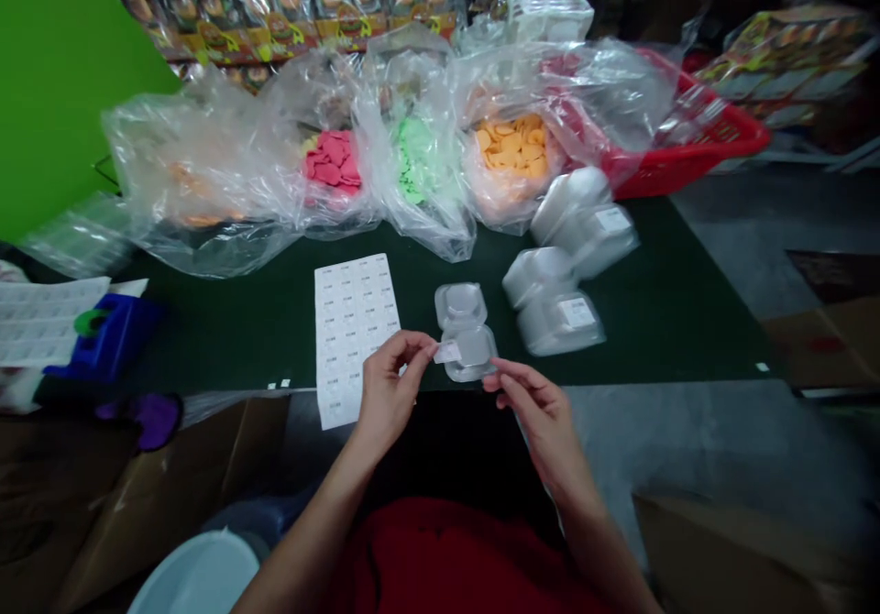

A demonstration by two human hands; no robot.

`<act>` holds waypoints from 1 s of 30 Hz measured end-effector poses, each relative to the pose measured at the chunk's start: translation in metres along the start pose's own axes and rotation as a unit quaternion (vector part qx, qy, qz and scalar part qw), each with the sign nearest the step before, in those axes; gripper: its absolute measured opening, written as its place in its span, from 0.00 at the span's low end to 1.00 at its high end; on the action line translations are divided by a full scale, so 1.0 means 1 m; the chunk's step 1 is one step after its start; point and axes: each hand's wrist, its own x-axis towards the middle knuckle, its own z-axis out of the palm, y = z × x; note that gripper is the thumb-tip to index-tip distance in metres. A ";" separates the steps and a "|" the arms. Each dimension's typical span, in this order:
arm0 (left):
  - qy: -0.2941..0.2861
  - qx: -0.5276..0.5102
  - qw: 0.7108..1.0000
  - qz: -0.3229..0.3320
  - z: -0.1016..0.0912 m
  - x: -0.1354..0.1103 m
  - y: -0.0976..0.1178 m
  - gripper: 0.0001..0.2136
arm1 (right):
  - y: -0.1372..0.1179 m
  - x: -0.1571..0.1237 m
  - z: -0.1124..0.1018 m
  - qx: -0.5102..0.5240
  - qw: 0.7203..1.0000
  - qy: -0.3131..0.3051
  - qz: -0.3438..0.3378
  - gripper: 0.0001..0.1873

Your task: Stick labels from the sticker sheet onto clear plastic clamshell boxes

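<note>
My left hand (391, 383) is closed in a pinch on a small white sticker label (448, 351), which it holds over the near half of an open clear plastic clamshell box (462, 306). The fingertips of my right hand (536, 403) are at the near half's right rim, with the other fingers curled. To the left of the box lies a white sheet of printed labels (354, 321), partly behind my left hand. Stacked clamshell boxes (560, 321) with white labels stand to the right, and another stack (584, 220) is behind them.
Clear plastic bags along the back hold pink pieces (334, 163), green pieces (412, 158) and orange pieces (514, 147). A red basket (715, 142) sits at the back right. On the left is a blue tape dispenser (106, 339). The dark green table (674, 321) ends just before me.
</note>
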 end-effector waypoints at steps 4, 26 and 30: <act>-0.011 -0.037 0.999 -0.032 0.031 0.019 -0.004 0.08 | -0.002 0.012 -0.019 -0.012 0.997 0.069 -0.030 0.15; -0.065 0.088 0.994 0.009 0.048 0.025 -0.018 0.38 | 0.017 0.042 0.012 -0.233 0.938 0.044 -0.251 0.11; -0.087 0.150 0.984 0.033 0.050 0.020 -0.017 0.32 | 0.021 0.045 0.012 -0.251 0.931 0.045 -0.262 0.10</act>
